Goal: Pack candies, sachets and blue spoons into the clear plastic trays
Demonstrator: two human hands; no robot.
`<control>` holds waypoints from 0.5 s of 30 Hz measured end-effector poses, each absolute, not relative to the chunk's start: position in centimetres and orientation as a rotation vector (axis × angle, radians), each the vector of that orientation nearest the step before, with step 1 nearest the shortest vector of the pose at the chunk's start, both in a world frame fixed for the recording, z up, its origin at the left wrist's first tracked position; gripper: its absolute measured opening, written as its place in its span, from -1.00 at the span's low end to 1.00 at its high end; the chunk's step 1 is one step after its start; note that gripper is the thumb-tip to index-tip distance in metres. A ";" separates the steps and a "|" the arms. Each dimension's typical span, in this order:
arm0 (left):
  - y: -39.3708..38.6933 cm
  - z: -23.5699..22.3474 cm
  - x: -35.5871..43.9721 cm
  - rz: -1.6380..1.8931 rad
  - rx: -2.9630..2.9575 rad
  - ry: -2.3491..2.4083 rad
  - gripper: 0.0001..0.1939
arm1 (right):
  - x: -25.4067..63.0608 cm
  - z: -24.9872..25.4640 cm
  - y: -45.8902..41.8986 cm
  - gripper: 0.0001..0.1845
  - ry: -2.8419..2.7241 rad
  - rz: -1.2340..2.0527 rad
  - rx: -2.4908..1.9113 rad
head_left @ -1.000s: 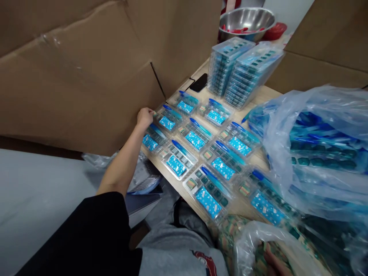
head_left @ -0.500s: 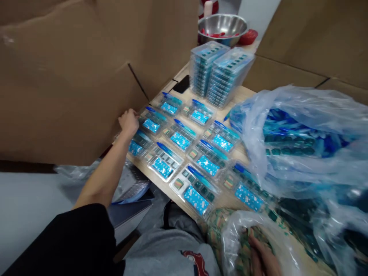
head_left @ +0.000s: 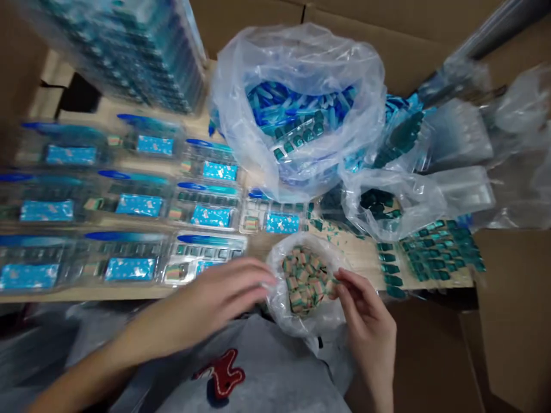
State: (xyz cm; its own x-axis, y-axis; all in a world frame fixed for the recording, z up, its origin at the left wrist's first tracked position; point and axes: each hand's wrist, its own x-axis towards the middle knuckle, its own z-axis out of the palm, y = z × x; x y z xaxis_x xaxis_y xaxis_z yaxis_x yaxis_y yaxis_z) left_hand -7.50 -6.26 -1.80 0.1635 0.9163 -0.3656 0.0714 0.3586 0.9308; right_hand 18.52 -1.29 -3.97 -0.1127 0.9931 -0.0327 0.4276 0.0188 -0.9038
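A plastic bag point(head_left: 278, 312) of small tan-and-green striped blocks point(head_left: 303, 281) stands at the table's front edge, before my body. My left hand point(head_left: 228, 292) reaches across to the bag's left rim, fingers stretched out and slightly blurred, with nothing seen in them. On the opposite rim, my right hand point(head_left: 365, 315) pinches what looks like one small striped block point(head_left: 332, 287) between thumb and forefinger. Beside my left hand lies a clear blister tray point(head_left: 174, 261) holding a blue stick, a striped block and a blue patterned packet, partly covered by that hand.
Rows of similar filled trays point(head_left: 138, 203) cover the table's left. Tall stacked trays point(head_left: 142, 51) stand behind them. A large bag point(head_left: 241, 132) of blue sticks is at the back, with a smaller bag point(head_left: 413, 201) of dark green pieces to its right. Green strips point(head_left: 434, 252) lie at right.
The view has swung right and down. My left hand has left the far-left trays and come to the bag of blocks. My right hand has risen from inside that bag to its rim.
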 end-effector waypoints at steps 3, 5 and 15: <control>-2.7 -4.0 -0.9 0.621 1.520 1.138 -0.77 | 19.5 -4.3 -2.0 -0.76 -1.464 1.078 -1.488; -0.9 -6.3 1.4 0.537 1.657 1.235 -0.72 | 20.2 -4.6 -2.3 -0.69 -1.414 1.050 -1.510; 1.4 -8.9 3.9 0.213 1.820 1.383 -0.68 | 21.4 -5.3 -2.6 -0.79 -1.585 1.169 -1.306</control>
